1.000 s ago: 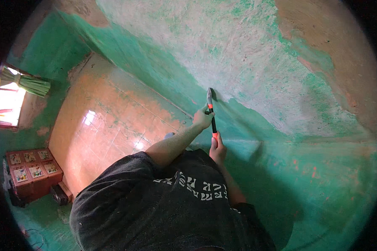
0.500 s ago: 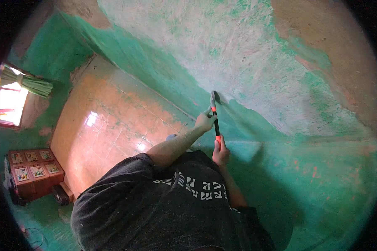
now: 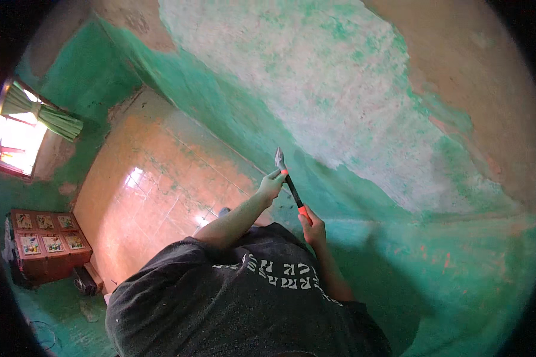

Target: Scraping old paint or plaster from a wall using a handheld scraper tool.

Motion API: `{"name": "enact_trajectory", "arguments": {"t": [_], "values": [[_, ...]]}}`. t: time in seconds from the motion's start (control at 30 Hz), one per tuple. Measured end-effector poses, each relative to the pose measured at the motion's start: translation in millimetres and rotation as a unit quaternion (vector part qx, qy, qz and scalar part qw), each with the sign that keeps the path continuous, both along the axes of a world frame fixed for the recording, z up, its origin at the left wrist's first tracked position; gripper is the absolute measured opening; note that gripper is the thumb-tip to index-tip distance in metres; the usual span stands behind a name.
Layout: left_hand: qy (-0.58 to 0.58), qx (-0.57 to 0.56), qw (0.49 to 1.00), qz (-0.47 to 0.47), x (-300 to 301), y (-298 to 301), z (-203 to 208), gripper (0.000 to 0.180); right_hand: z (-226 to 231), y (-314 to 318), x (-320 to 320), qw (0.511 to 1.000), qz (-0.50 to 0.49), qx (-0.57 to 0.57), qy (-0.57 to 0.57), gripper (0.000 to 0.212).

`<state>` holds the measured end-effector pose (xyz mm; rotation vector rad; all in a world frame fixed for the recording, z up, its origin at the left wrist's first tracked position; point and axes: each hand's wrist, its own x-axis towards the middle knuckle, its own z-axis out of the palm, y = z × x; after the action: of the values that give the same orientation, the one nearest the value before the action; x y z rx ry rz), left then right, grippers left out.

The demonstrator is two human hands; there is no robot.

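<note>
Left hand (image 3: 271, 185) closed round the neck of a long, slim hand tool (image 3: 294, 193) with a black shaft, orange bands and a pointed grey metal head. Right hand (image 3: 313, 227) wrapped round its orange butt end. Tool slants in front of the torso, head up and leftward; head lies in view over the smooth green-painted wall (image 3: 220, 110), just beside the lower edge of a rough, whitish stripped patch (image 3: 339, 89). Contact with wall: cannot tell. Brown plaster (image 3: 476, 65) beyond the patch, upper right. Glossy orange-tan tiled floor (image 3: 122, 223) to the left, greenish smears on it. Far left: boxy red-brown cabinet (image 3: 59, 268) with six picture panels; above it in view, a bright window (image 3: 19, 138) with a gathered green curtain (image 3: 44, 116). Dark printed T-shirt (image 3: 220, 315) on the person.
</note>
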<state>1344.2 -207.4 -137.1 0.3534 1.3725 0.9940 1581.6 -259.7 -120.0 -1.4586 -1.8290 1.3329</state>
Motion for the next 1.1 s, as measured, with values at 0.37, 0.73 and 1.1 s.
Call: {"name": "enact_trajectory", "arguments": {"t": [0.37, 0.73, 1.1], "values": [[-0.011, 0.045, 0.995, 0.086, -170.1, -31.4, 43.9, 0.06, -3.2, 12.2, -157.1, 0.994, 0.097, -0.005, 0.058, 0.059], [0.044, 0.087, 0.978, 0.186, -332.7, -64.6, 41.5, 0.06, 10.1, 28.0, -328.2, 0.969, 0.201, 0.141, -0.01, 0.054], [0.083, 0.205, 0.933, 0.285, -432.3, -4.6, 36.6, 0.048, -2.7, 90.8, -448.0, 0.968, 0.217, 0.125, -0.006, 0.053]]}}
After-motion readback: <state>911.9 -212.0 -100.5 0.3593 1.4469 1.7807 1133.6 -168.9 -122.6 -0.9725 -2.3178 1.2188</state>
